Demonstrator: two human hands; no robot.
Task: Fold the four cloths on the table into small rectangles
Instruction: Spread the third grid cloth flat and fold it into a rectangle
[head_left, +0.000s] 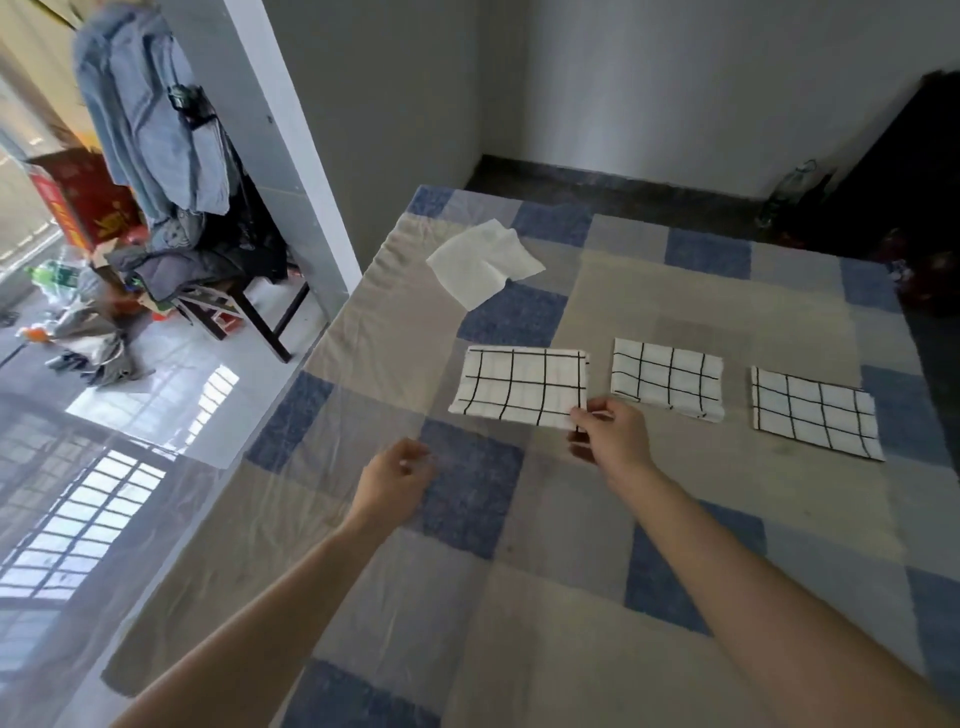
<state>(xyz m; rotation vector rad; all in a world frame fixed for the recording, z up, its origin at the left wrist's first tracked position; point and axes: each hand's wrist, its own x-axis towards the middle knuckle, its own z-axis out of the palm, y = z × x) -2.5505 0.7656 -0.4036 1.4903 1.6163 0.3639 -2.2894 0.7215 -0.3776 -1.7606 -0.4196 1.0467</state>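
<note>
Head view: we see a table under a blue, grey and beige checked cover (597, 519), beside a grey wall (395, 104) and a cluttered chair (208, 270). Three folded grid cloths (519, 387) (667, 378) (815, 413) lie in a row; a white cloth (485, 262) lies unfolded beyond. Our right hand (613, 434) pinches the leftmost cloth's corner; our left hand (395, 480) hangs loosely curled, holding nothing. A red box (78, 192) bears unreadable writing.

Cloths on table: four.
- Three white with black grid lines, folded into rectangles, lying in a row: left one (522, 385), middle one (667, 378), right one (815, 413).
- One plain white cloth (484, 261), unfolded, at the far side.

Hands in view: two, left hand (395, 480) and right hand (613, 434).

Chairs: one (244, 301), beside the table.
</note>
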